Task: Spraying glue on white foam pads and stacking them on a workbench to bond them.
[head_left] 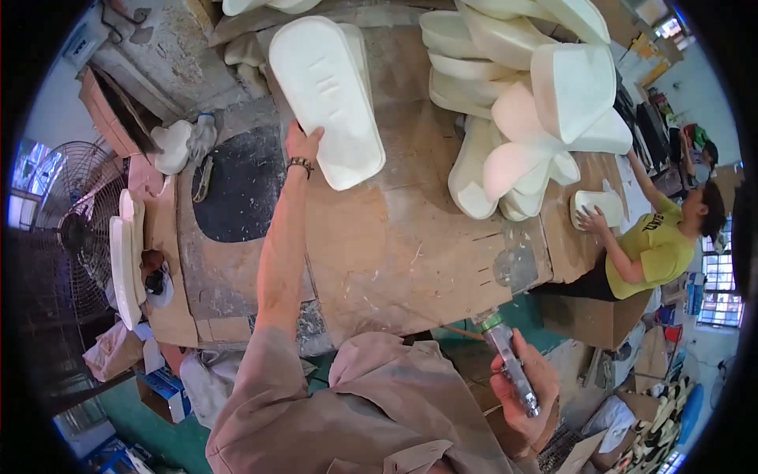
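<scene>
My left hand (304,148) stretches far across the bench, its fingers closed on the near left edge of a long white foam pad (335,103). The pad has rounded ends and a few short slits. A second pad (359,59) shows partly behind it. At the lower right, off the bench's front edge, my right hand (527,387) wraps round a silver hand tool with a green collar (509,359). The tool's green end points up toward the bench edge, away from the foam.
A tall heap of white foam pieces (505,103) stands on the right of the cardboard-covered bench (395,253). Past it a co-worker in a yellow shirt (663,245) handles a small foam piece (598,211). On the left are a glove (203,134), a black mat (237,186) and a fan (75,229).
</scene>
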`<state>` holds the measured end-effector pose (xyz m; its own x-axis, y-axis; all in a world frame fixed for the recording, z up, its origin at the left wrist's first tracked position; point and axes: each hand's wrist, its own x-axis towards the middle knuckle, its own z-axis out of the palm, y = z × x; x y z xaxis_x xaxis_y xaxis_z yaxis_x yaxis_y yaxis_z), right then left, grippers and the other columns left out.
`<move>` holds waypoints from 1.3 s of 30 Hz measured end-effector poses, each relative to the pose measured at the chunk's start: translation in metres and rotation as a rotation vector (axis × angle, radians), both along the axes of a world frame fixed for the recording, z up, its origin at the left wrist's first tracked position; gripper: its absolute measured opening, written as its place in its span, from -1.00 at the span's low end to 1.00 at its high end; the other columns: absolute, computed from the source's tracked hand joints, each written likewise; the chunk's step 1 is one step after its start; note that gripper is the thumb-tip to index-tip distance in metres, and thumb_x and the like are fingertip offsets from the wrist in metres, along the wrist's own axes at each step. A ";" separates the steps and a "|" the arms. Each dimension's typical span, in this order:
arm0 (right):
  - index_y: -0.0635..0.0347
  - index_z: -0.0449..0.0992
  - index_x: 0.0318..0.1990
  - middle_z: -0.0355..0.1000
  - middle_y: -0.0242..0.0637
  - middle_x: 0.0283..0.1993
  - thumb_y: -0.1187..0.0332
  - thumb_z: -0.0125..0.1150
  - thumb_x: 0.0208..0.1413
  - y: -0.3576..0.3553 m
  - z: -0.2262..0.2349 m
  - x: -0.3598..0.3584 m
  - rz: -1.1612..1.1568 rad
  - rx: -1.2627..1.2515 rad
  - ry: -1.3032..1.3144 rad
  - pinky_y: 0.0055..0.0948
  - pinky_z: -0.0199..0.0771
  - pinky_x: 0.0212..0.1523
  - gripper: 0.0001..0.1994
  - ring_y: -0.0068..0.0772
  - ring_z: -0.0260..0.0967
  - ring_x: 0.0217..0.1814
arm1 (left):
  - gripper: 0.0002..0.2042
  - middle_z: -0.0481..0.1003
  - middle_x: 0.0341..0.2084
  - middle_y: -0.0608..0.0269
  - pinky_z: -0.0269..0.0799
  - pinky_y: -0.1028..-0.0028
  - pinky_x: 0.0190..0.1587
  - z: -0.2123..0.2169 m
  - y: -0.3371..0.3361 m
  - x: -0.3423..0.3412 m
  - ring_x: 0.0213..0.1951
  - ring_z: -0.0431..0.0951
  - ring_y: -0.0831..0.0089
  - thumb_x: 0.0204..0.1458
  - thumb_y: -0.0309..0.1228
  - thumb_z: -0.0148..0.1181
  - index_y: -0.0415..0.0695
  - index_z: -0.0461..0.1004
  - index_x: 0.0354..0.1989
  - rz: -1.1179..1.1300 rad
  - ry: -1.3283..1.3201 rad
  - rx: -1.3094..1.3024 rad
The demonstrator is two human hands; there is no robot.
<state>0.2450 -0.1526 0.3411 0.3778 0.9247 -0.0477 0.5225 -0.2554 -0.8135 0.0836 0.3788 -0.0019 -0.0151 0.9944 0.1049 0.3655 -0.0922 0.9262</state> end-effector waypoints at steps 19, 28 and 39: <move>0.44 0.33 0.36 0.52 -0.01 -0.16 0.60 0.31 0.03 0.013 -0.013 0.009 0.264 -0.117 0.125 -0.37 0.48 -0.11 -0.34 -0.11 0.50 -0.20 | -0.43 0.62 -0.02 -0.09 0.47 0.21 0.15 -0.006 -0.006 0.004 0.06 0.62 0.05 -0.03 -0.32 0.49 -0.26 0.42 0.15 -0.008 0.032 0.042; 0.42 0.42 0.30 0.52 -0.07 -0.21 0.51 0.33 0.03 0.016 -0.016 0.002 0.019 -0.090 0.015 -0.37 0.44 -0.13 -0.40 -0.16 0.46 -0.26 | -0.42 0.61 0.01 -0.09 0.46 0.23 0.18 0.006 -0.018 0.005 0.08 0.60 0.05 -0.01 -0.32 0.47 -0.25 0.41 0.17 0.002 0.062 -0.020; 0.51 0.39 0.30 0.55 0.03 -0.19 0.57 0.31 -0.03 0.017 -0.010 0.007 0.007 -0.123 0.021 -0.37 0.48 -0.11 -0.36 -0.13 0.53 -0.25 | -0.41 0.62 -0.02 -0.10 0.48 0.24 0.15 -0.017 0.003 0.000 0.06 0.62 0.09 -0.05 -0.31 0.51 -0.30 0.43 0.13 0.009 0.070 0.028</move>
